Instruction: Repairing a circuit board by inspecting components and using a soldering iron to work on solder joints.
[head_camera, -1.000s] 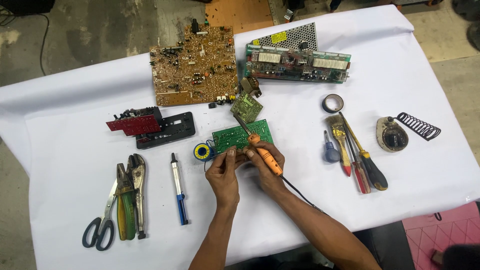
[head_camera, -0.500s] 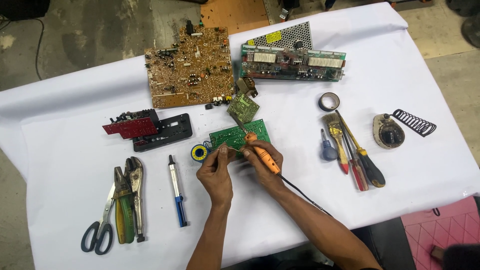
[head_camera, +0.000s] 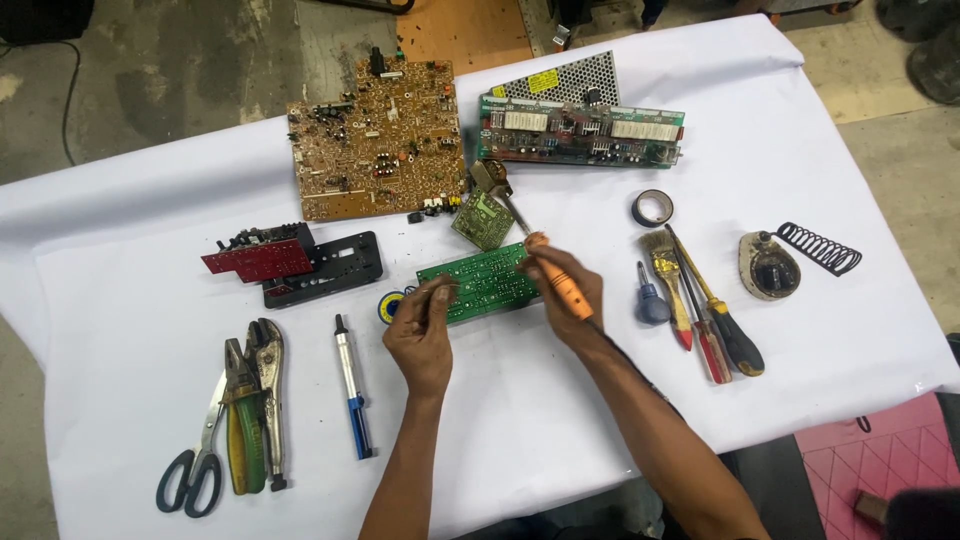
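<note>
While the right hand (head_camera: 568, 292) is grasping one orange soldering iron (head_camera: 558, 283), the left hand (head_camera: 420, 325) is pinching solder wire (head_camera: 443, 290) over one green circuit board (head_camera: 480, 283). This board is lying mid-counter (head_camera: 140, 310), with three other boards behind it.

Green circuit board (head_camera: 482, 282), orange soldering iron (head_camera: 560, 285), seemingly white cloth (head_camera: 120, 300).

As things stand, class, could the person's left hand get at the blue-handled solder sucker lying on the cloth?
Probably yes. The left hand rests at the green board, and the solder sucker lies just beside its wrist on bare white cloth, with nothing between them. The hand would first have to let go of the board.
</note>
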